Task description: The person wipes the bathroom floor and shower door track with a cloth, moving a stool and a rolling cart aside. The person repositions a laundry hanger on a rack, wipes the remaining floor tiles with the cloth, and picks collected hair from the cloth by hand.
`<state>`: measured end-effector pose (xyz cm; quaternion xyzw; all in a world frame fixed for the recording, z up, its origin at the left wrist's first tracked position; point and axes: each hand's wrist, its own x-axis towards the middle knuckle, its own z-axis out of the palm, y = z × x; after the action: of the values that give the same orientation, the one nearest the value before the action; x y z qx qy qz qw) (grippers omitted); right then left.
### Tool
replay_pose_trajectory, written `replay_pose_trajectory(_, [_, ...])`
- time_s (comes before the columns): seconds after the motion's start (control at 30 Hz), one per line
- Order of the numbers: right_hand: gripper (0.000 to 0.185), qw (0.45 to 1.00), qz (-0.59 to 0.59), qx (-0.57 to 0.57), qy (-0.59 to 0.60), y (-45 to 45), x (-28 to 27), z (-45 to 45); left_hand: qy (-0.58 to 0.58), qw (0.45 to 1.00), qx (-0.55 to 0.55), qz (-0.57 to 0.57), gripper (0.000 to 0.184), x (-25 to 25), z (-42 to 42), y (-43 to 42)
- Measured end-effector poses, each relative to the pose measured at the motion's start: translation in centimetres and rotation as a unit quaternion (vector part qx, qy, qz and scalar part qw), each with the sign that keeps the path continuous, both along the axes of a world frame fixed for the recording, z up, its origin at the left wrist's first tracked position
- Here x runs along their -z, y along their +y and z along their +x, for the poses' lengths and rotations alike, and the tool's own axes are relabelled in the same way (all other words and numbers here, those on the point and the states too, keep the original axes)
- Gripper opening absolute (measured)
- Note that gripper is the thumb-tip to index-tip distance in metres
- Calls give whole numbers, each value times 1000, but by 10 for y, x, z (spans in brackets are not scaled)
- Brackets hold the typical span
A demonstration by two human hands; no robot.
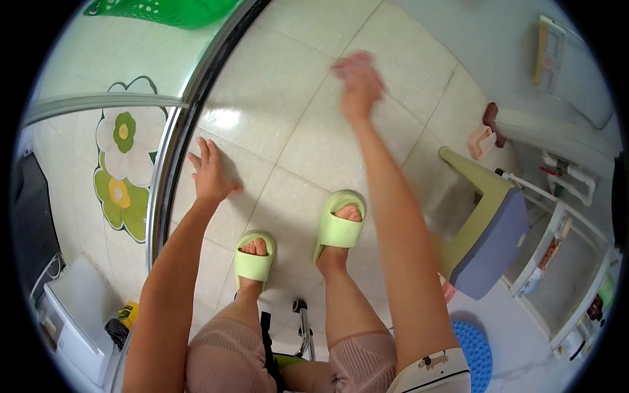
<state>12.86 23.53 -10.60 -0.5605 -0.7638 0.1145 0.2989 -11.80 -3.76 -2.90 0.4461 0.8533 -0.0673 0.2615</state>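
The right hand (360,98) grasps a pink cloth (358,65) over the tiled floor (288,92); the left hand (213,177) spreads wide, grasping nothing. A metal track (164,171) runs beside it.

Pink cloth (359,64) was bunched, motion-blurred, held in the right hand (361,101) over pale floor tiles (298,134); contact with them was unclear.

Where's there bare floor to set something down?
Bare tile floor runs between the left hand and right hand, ahead of the slippers. Another patch lies between the pink cloth and pink basket. Crowded on the right: stool beside white rack, blue studded disc nearby.
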Motion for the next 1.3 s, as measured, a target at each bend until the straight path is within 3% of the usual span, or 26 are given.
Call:
replay_pose_trajectory(0.07, [38, 985, -43, -167, -7, -46, -6, -74, -14, 1000, -8, 5, 142, -2, 3, -2])
replay_pose_trajectory(0.13, [40, 963, -28, -261, -61, -111, -20, -112, -36, 999, -21, 11, 143, -9, 3, -1])
replay_pose_trajectory(0.2, [42, 936, -91, -338, -29, -158, -25, -118, -25, 998, -5, 54, 144, 4, -7, -13])
replay_pose_trajectory(0.27, [41, 905, -49, -421, -38, -171, -34, -86, -17, 999, 0, 36, 145, 2, -4, -8])
replay_pose_trajectory(0.33, [39, 876, -12, -461, -140, -154, -41, -41, -14, 1000, -10, 11, 145, -5, -2, -5])
replay_pose_trajectory(0.4, [36, 914, -54, -347, -202, -132, -30, 19, -14, 1000, -11, 7, 145, -8, -1, -3])
replay_pose_trajectory(0.47, [39, 952, -52, -255, -163, -96, -29, 88, -21, 1000, -19, 6, 144, -12, -1, -1])
replay_pose_trajectory(0.53, [39, 963, 52, -117, -236, -84, -51, 134, -21, 1000, -20, 11, 143, -10, -2, -3])
replay_pose_trajectory(0.6, [43, 990, 25, -3, -137, -70, -20, 180, -31, 999, -32, 16, 142, -11, -2, -4])
replay_pose_trajectory(0.7, [53, 973, -41, 206, -98, -66, 19, 168, -33, 998, -41, 17, 141, -14, -3, -2])
replay_pose_trajectory(0.77, [47, 981, -12, 147, -127, -88, 10, 115, -37, 998, -45, 21, 140, -15, 0, -3])
replay_pose_trajectory(0.8, [46, 992, 23, 55, -109, -110, 3, 82, -40, 998, -48, 27, 139, -16, 0, -3])
replay_pose_trajectory(0.87, [42, 987, -27, -149, -44, -146, -37, 11, -36, 997, -54, 41, 138, -14, -4, -4])
replay_pose_trajectory(0.93, [38, 941, -100, -323, -29, -188, -62, -39, -34, 997, -50, 49, 136, -12, -3, -6])
replay_pose_trajectory(0.97, [35, 923, -72, -366, -96, -213, -51, -53, -29, 997, -48, 61, 135, -9, -2, -9])
replay_pose_trajectory(1.0, [28, 889, -72, -449, -53, -226, -41, -60, -26, 993, -46, 107, 135, 7, -2, -13])
replay_pose_trajectory(1.07, [21, 850, 31, -520, -82, -205, -12, -74, -7, 981, -45, 191, 136, 41, -7, -29])
replay_pose_trajectory(1.13, [17, 844, -14, -534, -42, -148, -27, -83, -33, 995, -49, 80, 137, -8, -2, -12])
replay_pose_trajectory(1.2, [18, 872, -77, -483, 33, -73, -44, -83, -23, 996, -53, 63, 138, -11, -2, -10])
replay_pose_trajectory(1.23, [17, 923, -46, -383, 6, -46, -31, -69, -25, 997, -53, 59, 139, -11, 0, -12])
replay_pose_trajectory(1.27, [21, 947, 25, -308, -93, -15, -29, -57, -25, 997, -52, 59, 140, -10, -1, -11])
replay_pose_trajectory(1.3, [24, 958, 75, -251, -120, 9, -21, -41, -26, 997, -50, 57, 141, -10, -3, -11])
